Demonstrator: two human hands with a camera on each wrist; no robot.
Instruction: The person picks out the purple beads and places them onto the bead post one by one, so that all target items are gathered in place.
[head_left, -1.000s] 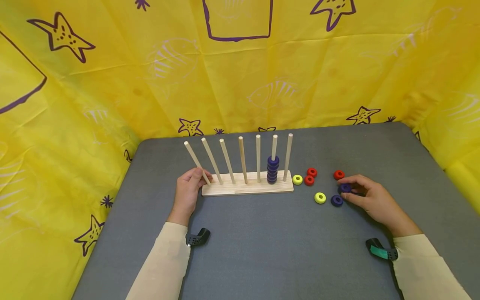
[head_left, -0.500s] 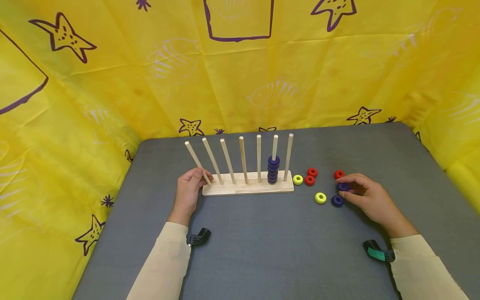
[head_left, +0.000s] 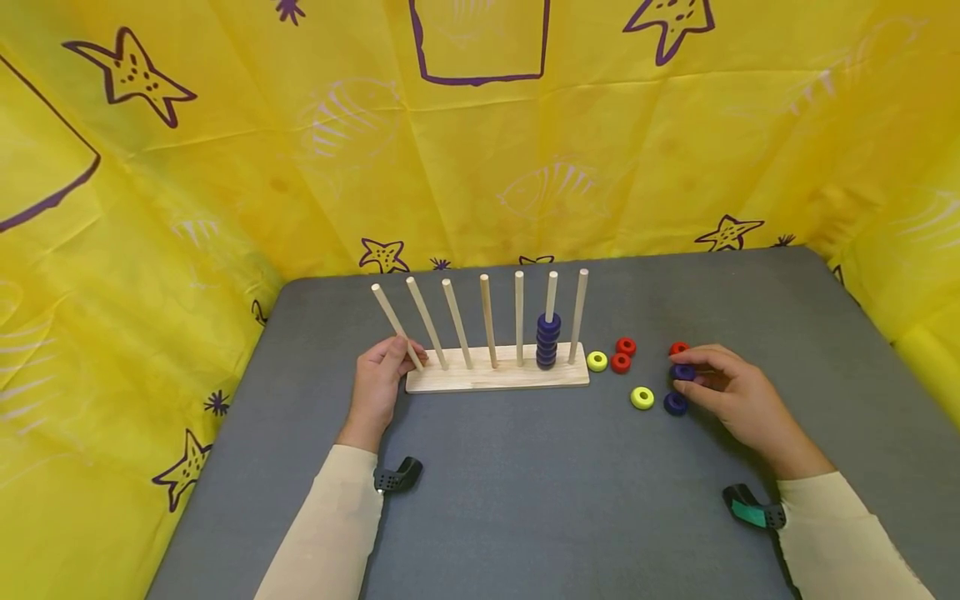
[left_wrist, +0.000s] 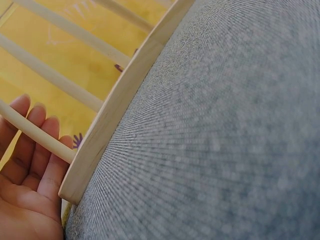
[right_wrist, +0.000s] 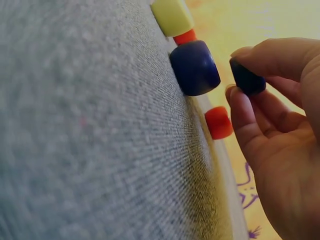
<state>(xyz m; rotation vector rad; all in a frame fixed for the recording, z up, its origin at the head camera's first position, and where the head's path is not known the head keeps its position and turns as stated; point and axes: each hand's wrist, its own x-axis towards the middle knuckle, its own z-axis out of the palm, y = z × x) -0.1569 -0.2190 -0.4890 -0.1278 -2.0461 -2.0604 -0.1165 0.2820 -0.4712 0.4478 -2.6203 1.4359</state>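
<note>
A wooden peg rack (head_left: 495, 380) with a row of upright pegs stands on the table. My left hand (head_left: 378, 383) holds its leftmost peg (head_left: 396, 323) low down, thumb in front and fingers behind; in the left wrist view the fingers lie behind this peg (left_wrist: 37, 132). Several dark blue rings (head_left: 547, 342) are stacked on the second peg from the right. My right hand (head_left: 731, 396) pinches a dark blue ring (right_wrist: 246, 79) between thumb and fingers, raised off the table in the right wrist view. Another blue ring (head_left: 676, 404) lies just below that hand.
Between the rack and my right hand lie two yellow rings (head_left: 642, 398) and two red rings (head_left: 620, 363). A third red ring (head_left: 678, 349) sits behind my right fingertips, partly covered. A yellow patterned cloth (head_left: 465, 167) rises behind the grey table (head_left: 525, 500).
My right hand has shifted slightly left and away from me with the pinched blue ring, covering more of the red ring behind. My left hand has stayed at the leftmost peg.
</note>
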